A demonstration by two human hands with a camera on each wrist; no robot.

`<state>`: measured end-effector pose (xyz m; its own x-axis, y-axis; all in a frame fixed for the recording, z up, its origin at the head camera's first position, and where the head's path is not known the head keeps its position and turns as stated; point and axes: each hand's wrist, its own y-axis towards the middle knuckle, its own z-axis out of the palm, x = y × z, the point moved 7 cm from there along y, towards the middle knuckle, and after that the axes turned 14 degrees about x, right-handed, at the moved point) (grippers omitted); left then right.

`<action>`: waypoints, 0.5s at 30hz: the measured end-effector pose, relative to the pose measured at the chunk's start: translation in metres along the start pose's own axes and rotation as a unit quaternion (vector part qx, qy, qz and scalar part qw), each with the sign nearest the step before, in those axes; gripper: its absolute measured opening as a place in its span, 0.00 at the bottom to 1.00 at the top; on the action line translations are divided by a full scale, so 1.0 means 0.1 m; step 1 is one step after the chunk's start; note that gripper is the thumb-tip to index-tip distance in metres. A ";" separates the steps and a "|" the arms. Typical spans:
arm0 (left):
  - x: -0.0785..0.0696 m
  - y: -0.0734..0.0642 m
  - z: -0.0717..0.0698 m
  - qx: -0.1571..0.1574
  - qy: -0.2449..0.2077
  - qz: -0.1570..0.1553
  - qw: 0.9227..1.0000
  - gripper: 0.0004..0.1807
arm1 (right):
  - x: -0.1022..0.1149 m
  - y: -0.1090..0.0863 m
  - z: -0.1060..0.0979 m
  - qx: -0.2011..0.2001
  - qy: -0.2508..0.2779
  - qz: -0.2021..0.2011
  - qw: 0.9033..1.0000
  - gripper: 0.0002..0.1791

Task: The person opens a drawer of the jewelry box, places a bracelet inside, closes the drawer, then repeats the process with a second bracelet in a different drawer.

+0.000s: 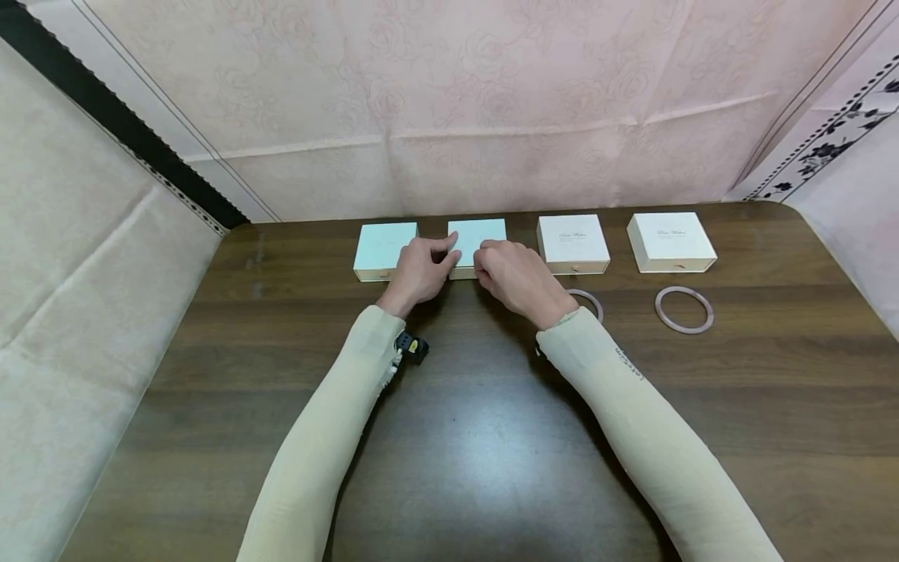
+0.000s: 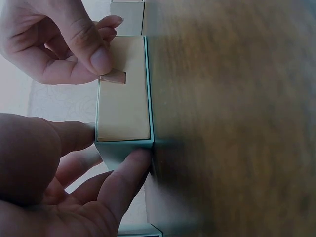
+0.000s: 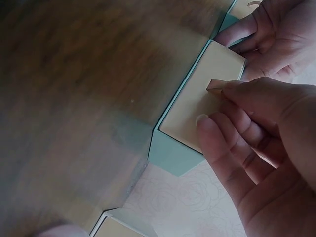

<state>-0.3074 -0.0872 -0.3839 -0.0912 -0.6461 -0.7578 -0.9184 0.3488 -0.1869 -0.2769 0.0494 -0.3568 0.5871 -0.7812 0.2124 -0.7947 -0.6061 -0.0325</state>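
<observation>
Second from the left in a row of small boxes is a mint-green drawer box (image 1: 477,231) with a cream front. My left hand (image 1: 420,269) grips its left end, the fingertips (image 2: 136,160) against the sleeve. A short pinkish ribbon pull tab (image 2: 116,77) sticks out of a slot in the cream drawer front (image 3: 190,108). My right hand (image 1: 520,281) pinches that tab between thumb and finger. The drawer front sits level with the sleeve's rim.
Another mint-green box (image 1: 385,236) stands to the left. To the right are two white drawer boxes, a nearer one (image 1: 573,238) and a farther one (image 1: 672,236). Before them lie two pale bangles, one (image 1: 595,301) partly behind my right wrist, the other (image 1: 708,314) fully visible.
</observation>
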 end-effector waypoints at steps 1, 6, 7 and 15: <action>0.01 0.00 0.00 0.000 -0.002 -0.001 1.000 0.23 | 0.00 0.00 0.00 0.000 0.000 0.000 1.000 0.11; 0.02 0.00 0.01 0.001 -0.007 -0.002 1.000 0.23 | 0.00 0.01 0.00 0.001 0.000 0.002 1.000 0.10; 0.01 0.00 0.01 0.001 -0.006 -0.002 1.000 0.23 | 0.00 0.00 0.00 0.002 0.000 0.002 1.000 0.10; 0.01 0.01 0.01 -0.001 0.003 -0.001 1.000 0.23 | 0.01 0.00 0.00 0.004 0.001 -0.001 1.000 0.12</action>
<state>-0.3079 -0.0871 -0.3856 -0.0924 -0.6507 -0.7537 -0.9189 0.3473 -0.1872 -0.2764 0.0490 -0.3564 0.5877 -0.7800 0.2150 -0.7927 -0.6083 -0.0399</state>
